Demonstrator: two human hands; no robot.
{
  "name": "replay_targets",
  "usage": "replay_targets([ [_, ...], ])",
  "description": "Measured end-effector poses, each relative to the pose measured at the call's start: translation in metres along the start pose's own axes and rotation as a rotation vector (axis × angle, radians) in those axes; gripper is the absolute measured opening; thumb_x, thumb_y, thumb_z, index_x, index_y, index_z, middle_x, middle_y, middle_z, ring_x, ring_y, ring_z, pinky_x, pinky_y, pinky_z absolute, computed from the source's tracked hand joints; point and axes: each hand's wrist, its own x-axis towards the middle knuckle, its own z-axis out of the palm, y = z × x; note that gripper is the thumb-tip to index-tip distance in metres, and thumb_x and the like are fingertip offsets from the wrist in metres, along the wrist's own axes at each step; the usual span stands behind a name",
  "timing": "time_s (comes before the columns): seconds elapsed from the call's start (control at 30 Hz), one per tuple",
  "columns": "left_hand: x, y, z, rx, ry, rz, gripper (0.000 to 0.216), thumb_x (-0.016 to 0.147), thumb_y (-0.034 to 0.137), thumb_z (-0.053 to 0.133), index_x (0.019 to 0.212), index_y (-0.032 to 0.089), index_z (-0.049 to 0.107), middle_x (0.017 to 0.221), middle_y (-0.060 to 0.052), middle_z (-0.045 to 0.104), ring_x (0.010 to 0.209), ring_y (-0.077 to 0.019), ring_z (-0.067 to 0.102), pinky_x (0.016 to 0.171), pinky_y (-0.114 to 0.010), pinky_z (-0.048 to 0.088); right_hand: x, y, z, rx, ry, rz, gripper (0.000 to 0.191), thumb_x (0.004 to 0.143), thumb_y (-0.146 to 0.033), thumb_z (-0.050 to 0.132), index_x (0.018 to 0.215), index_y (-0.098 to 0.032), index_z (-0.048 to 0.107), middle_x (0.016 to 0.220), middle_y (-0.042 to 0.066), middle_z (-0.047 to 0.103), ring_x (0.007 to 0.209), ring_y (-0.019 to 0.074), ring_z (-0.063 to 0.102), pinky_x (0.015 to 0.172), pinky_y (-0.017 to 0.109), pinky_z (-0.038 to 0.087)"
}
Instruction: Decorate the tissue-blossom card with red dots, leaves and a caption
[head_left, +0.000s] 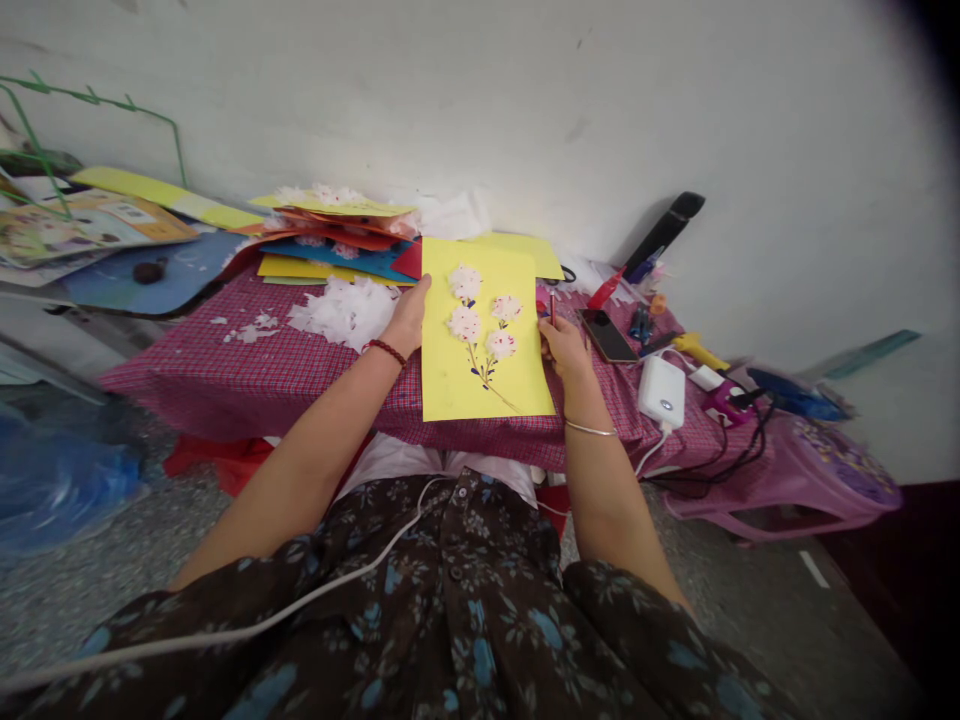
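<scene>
A yellow card [457, 375] with several white paper flowers and drawn stems lies on the low table covered with a red checked cloth [247, 375]. My left hand [407, 318] grips the card's left edge, thumb on top, fingers underneath. At the card's right edge my right hand [562, 345] is closed around a thin red pen [553, 305], which stands upright. A red bead bracelet is on my left wrist and a silver bangle on my right.
A heap of white paper scraps [341, 310] lies left of the card. Stacked coloured cards [337, 245] sit behind. To the right are a phone [607, 335], a white power bank [661, 392], cables, glue gun [697, 352] and a pink bag [810, 470].
</scene>
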Motion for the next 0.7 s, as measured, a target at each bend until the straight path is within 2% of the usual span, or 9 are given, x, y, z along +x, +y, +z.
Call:
replay_targets([
  [0.27, -0.001, -0.0002, -0.0002, 0.012, -0.026, 0.008, 0.047, 0.097, 0.036, 0.05, 0.138, 0.014, 0.054, 0.121, -0.015, 0.073, 0.114, -0.0278, 0.069, 0.1, -0.04, 0.053, 0.0005, -0.0005, 0.0004, -0.013, 0.003, 0.002, 0.014, 0.087, -0.029, 0.057, 0.076, -0.022, 0.05, 0.049, -0.008, 0.043, 0.039, 0.0065, 0.039, 0.036, 0.018, 0.025],
  [0.7, -0.0018, 0.0001, -0.0004, 0.032, -0.034, 0.01, 0.046, 0.098, 0.036, 0.048, 0.138, 0.015, 0.055, 0.122, -0.014, 0.073, 0.119, -0.0282, 0.066, 0.103, -0.042, 0.052, -0.0028, -0.0041, 0.0015, -0.025, 0.001, 0.005, 0.012, 0.087, -0.025, 0.054, 0.076, -0.022, 0.049, 0.046, -0.009, 0.042, 0.036, 0.0066, 0.037, 0.036, 0.019, 0.024],
])
